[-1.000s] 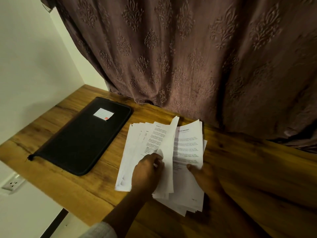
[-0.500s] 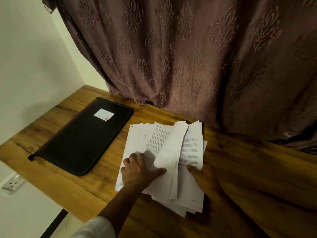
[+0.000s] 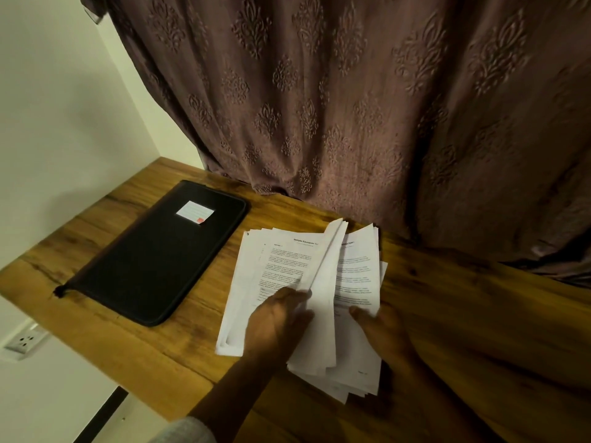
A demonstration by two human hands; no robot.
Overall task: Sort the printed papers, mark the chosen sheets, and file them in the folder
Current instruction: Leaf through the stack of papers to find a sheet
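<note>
Fingers [image 3: 284,298] of the left hand [image 3: 275,324] are pinched on a lifted sheet [image 3: 326,282] of the printed papers [image 3: 278,260], lower centre of frame, on the desk [image 3: 479,314]. Thumb of the right hand [image 3: 383,330] is laid on them; its fingers are hidden, so grip cannot be told. Sheets should be turned singly, pile pinned.
</note>
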